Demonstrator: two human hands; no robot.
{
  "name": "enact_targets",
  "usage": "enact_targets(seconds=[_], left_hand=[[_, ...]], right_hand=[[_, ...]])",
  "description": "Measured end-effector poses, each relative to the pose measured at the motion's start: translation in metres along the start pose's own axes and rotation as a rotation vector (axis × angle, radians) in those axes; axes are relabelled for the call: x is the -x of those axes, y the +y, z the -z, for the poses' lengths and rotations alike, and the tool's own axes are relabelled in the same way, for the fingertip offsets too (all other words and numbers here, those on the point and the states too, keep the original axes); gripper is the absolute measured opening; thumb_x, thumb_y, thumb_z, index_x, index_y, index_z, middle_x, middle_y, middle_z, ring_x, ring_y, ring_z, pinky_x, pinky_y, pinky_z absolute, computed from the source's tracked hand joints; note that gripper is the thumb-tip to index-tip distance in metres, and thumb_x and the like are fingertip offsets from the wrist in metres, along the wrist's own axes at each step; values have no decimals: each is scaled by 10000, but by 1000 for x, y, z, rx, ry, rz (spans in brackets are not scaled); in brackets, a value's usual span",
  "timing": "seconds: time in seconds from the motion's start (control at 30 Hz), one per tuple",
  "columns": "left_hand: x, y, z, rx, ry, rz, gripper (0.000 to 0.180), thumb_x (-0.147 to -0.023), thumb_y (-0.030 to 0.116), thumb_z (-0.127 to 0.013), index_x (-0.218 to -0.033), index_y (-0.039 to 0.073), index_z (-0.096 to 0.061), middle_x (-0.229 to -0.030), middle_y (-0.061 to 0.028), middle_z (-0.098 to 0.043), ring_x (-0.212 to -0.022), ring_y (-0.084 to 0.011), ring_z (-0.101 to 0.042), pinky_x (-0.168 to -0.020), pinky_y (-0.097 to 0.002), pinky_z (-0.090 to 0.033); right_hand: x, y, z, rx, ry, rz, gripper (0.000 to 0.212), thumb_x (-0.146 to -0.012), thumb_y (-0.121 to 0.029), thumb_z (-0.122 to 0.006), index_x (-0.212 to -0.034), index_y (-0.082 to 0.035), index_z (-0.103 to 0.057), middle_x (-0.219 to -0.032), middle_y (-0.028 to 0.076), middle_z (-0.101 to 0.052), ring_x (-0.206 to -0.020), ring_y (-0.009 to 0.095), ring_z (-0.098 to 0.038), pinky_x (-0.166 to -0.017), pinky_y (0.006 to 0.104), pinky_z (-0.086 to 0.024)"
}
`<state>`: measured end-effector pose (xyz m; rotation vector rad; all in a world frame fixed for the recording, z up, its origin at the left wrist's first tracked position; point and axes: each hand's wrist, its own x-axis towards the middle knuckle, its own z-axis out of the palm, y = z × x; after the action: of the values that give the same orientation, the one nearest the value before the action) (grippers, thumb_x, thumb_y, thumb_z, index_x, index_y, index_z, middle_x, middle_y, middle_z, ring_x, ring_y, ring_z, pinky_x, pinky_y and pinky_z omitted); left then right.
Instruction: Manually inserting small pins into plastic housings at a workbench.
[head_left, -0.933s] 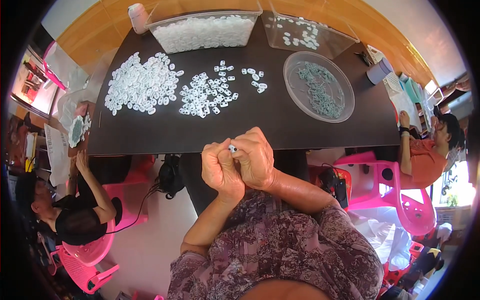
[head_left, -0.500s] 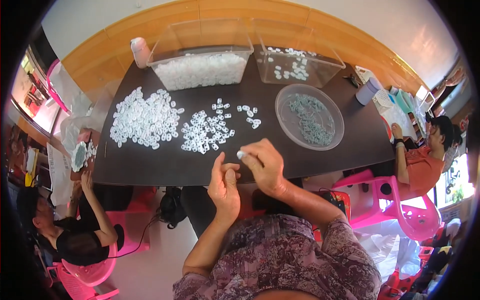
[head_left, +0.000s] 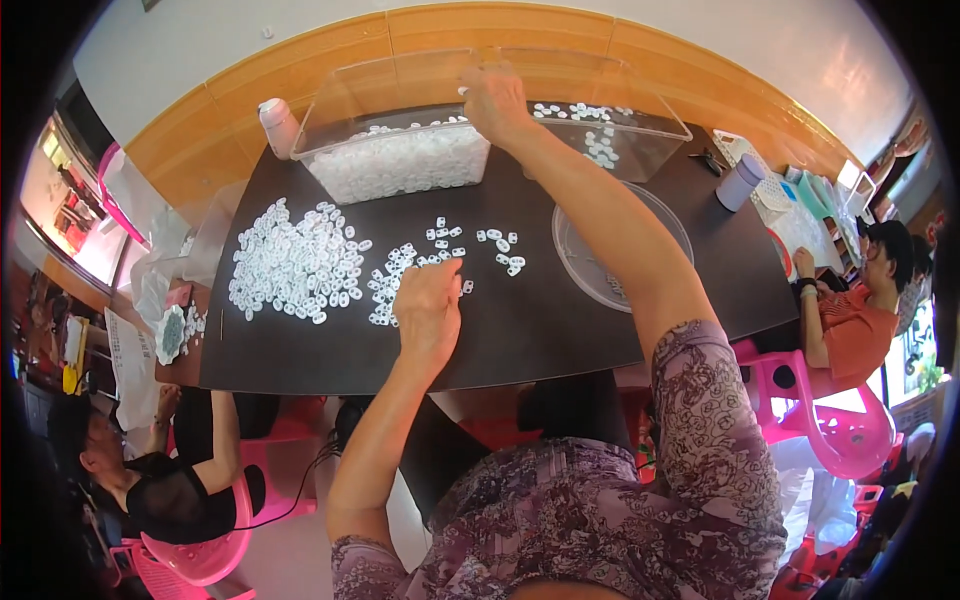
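Observation:
My right hand [head_left: 497, 105] is stretched out over the right rim of a clear plastic bin [head_left: 318, 152] heaped with small white plastic pieces. A small white plastic piece [head_left: 463, 91] shows at its closed fingertips. My left hand [head_left: 428, 310] is at the loose, smaller pile of oval white pieces with two holes [head_left: 388, 290], its fingers curled in at the right side of the pile. Whatever those fingers hold is hidden beneath the hand. Several separate pieces [head_left: 502, 244] lie just beyond it.
A bigger pile of white pieces [head_left: 300, 262] lies at left. My right forearm crosses a round clear tray [head_left: 572, 265]. Behind stands a second clear bin [head_left: 655, 150]; a pink bottle [head_left: 278, 128] and a lilac cup [head_left: 738, 183] flank them. People sit at left [head_left: 165, 480] and right [head_left: 850, 325].
My right hand has moved from near the table's front edge far forward to the bin, carrying the white piece. My left hand has moved forward onto the small pile, and its fingers have curled.

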<state>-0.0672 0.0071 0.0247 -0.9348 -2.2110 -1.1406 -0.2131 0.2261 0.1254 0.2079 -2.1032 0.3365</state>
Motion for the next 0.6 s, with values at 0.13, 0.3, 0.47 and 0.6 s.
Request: enact_targets(seconds=[0.13, 0.3, 0.47, 0.6], left_hand=[[-26, -15, -21, -102, -152, -114, 286, -770, 49, -616, -1056, 59, -603, -994, -91, -625, -880, -283, -548, -773, -378, -425], [-36, -41, -54, -292, -274, -276, 310, -722, 107, -675, -1009, 28, -586, -1066, -105, -591, -991, -294, -521, -838, -431, -372], [-29, -43, -47, -344, -233, -403, 252, -724, 105, -663, -948, 16, -591, -1018, -113, -593, -988, -287, -527, -825, -425, -371], [-22, -35, -26, -351, -402, -306, 319, -719, 75, -667, -1030, 43, -600, -1106, -112, -593, -1011, -281, -555, -851, -398, -386]], right_hand=[[12, -12, -1, 116, 58, 83, 148, -710, -23, -599, -854, -28, -631, -831, 162, -618, -826, 362, -556, -773, 437, -448], [53, -31, 28, -23, -46, 194, 170, -690, -20, -629, -859, -35, -634, -853, 144, -616, -834, 337, -552, -724, 423, -454], [92, -19, 52, -136, -367, 78, 130, -707, -68, -636, -833, -37, -647, -813, 117, -620, -814, 309, -559, -714, 394, -459], [127, -10, 55, -148, -518, 31, 125, -710, -88, -639, -825, -41, -655, -793, 117, -619, -800, 301, -562, -719, 390, -461]])
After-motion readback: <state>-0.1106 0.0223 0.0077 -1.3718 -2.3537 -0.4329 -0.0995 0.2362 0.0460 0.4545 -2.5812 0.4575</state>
